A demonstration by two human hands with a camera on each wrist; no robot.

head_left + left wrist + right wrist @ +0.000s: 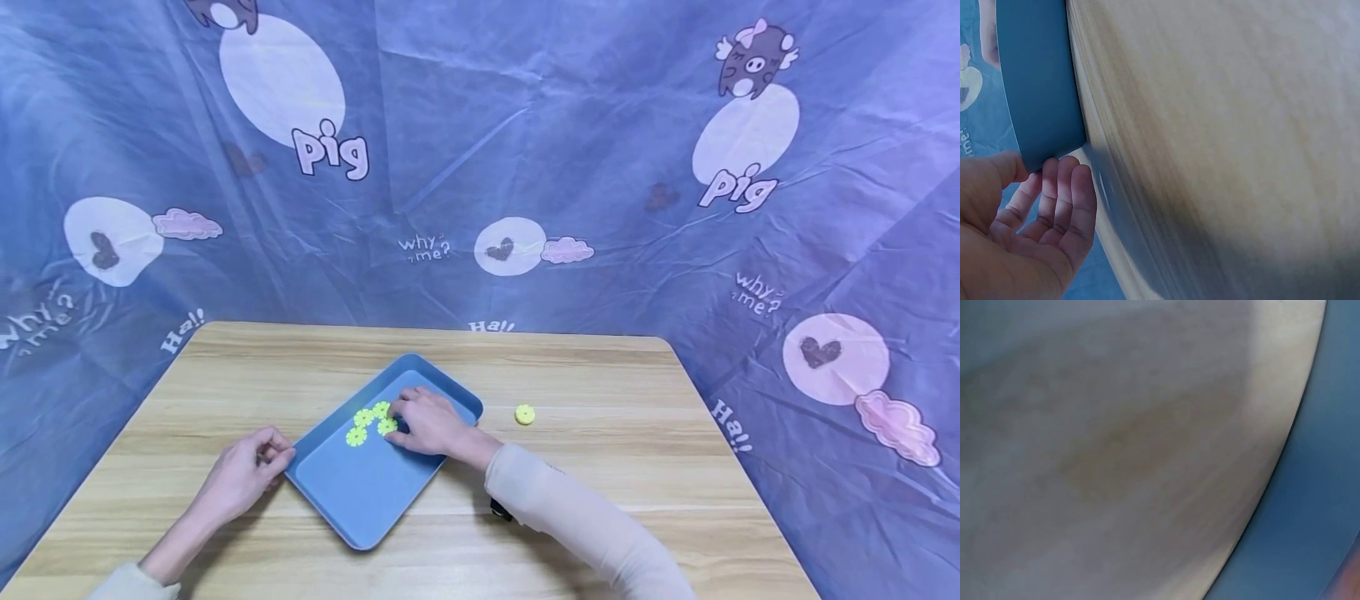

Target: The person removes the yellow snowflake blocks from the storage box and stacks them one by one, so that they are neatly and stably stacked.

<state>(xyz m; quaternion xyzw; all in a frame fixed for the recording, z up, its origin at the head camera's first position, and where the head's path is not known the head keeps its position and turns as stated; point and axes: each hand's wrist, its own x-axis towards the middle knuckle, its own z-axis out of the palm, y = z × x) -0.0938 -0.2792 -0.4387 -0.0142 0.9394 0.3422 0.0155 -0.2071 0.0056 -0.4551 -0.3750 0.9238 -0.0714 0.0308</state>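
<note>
A blue rectangular tray [367, 500] lies at an angle on the table. My left hand [243, 475] pinches its left corner, thumb on one side of the wall and curled fingers on the other, as the left wrist view shows. Over the tray's far half, my right hand [426, 421] reaches down and pinches a yellow notched disc [386, 427] between thumb and fingertips. Several like it lie close by on the tray floor, among them a yellow disc [356, 436] to the left. In the right wrist view only a sliver of the hand [1347, 581] shows beyond the tray wall [1291, 500].
Right of the tray, another yellow piece [525, 414], thicker-looking, sits on the wooden table [600, 467]. A blue cloth [450, 167] with pig prints hangs behind the table and along its sides. Something small and black [500, 510] shows under the right sleeve.
</note>
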